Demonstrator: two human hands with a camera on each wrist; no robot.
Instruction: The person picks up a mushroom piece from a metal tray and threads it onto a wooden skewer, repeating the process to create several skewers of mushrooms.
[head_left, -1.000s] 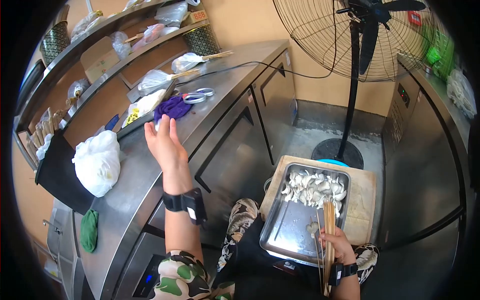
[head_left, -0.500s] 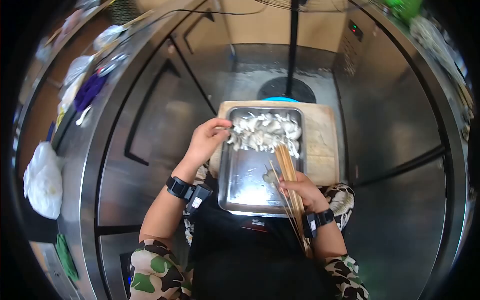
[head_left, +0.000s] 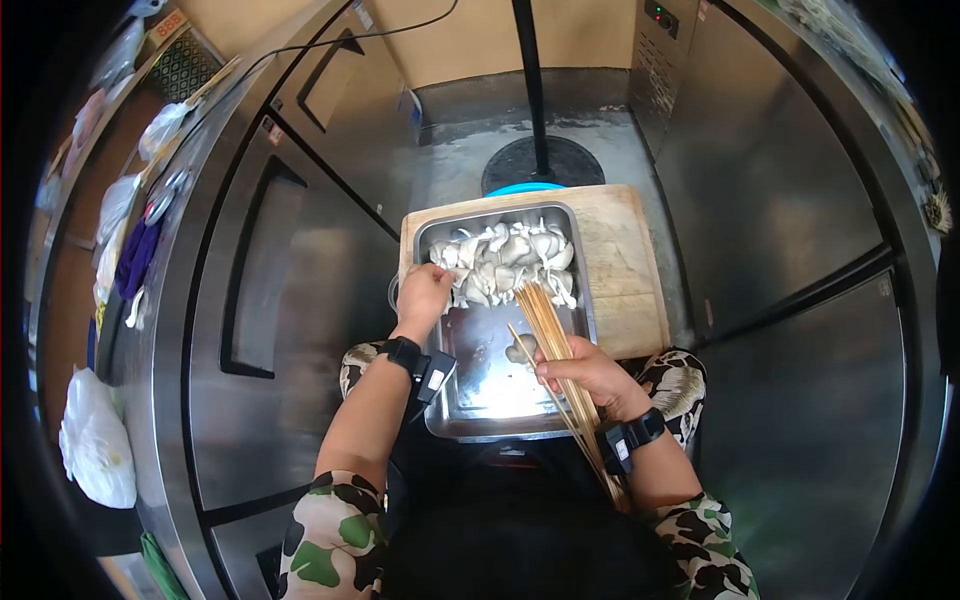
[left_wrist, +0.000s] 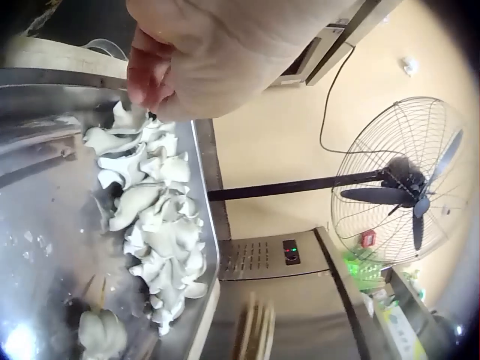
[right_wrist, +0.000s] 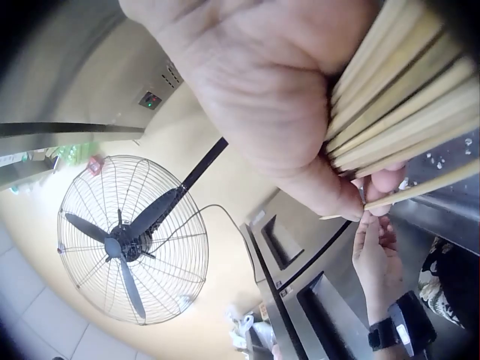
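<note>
A steel tray (head_left: pixel 470 375) holds a pile of pale oyster mushrooms (head_left: pixel 505 255) along its far side. My left hand (head_left: pixel 424 298) is at the pile's left end; its curled fingers pinch the edge of a mushroom (left_wrist: pixel 126 117) in the left wrist view. My right hand (head_left: pixel 592 375) grips a bundle of bamboo skewers (head_left: pixel 548 325) over the tray's near right part. One skewer (right_wrist: pixel 420 187) stands apart from the bundle, between thumb and fingertips. A single greyish mushroom (head_left: pixel 518 349) lies in the tray close to that skewer's tip.
Under the tray is a wooden board (head_left: pixel 625 270). Steel cabinets (head_left: pixel 300 260) flank both sides. A standing fan (left_wrist: pixel 405 187) rises beyond, on a round black base (head_left: pixel 550 165). White bags (head_left: pixel 98 440) and a purple cloth (head_left: pixel 138 258) sit on the left counter.
My left hand has come down from above the left counter to the mushrooms, its fingers now curled. The view has tilted down toward the tray. My right hand still holds the skewers.
</note>
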